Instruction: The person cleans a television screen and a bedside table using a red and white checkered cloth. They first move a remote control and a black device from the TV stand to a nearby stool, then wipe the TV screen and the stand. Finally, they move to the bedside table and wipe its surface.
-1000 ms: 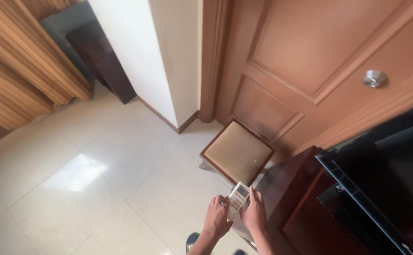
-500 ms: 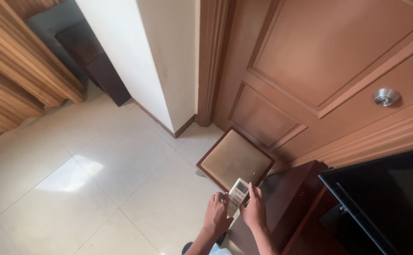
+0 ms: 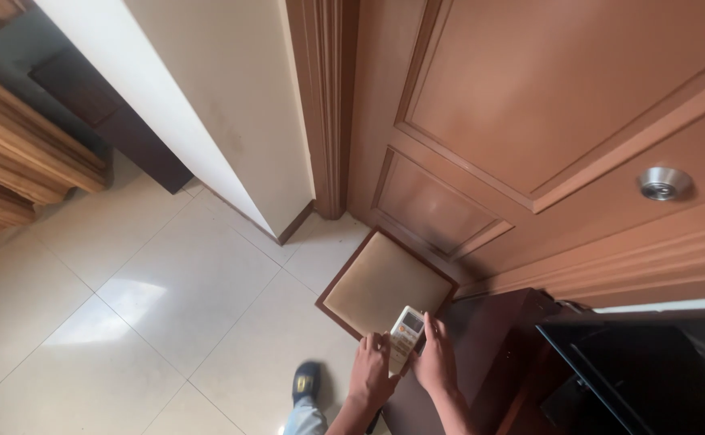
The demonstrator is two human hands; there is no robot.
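Shifted since half a second ago: view tipped a little further up the door, so the round metal door knob (image 3: 663,183) now sits at the right edge and the hands lie lower in the picture; grip on the remote unchanged. Item one: white remote control (image 3: 405,337), slim, with a small grey display near its top end and rows of buttons below, held tilted with the display end pointing away from the person, above the near corner of the stool. Item two: left hand (image 3: 372,377), fingers curled against the remote's left edge and lower part, grasping it. Item three: right hand (image 3: 435,362), fingers laid along the remote's right side, also grasping it; whether a thumb presses a button cannot be told. Item four: square stool (image 3: 384,286) with tan padded seat and dark wooden frame, standing on the floor just before the door. Item five: brown panelled wooden door (image 3: 529,105), its frame meeting a cream wall corner (image 3: 231,121) on the left. Item six: dark wooden cabinet (image 3: 489,354) beside the right hand, bearing a black flat screen (image 3: 650,370). Item seven: pale glossy floor tiles (image 3: 143,322). Item eight: dark shoe (image 3: 307,380) on the tiles, under the left forearm.
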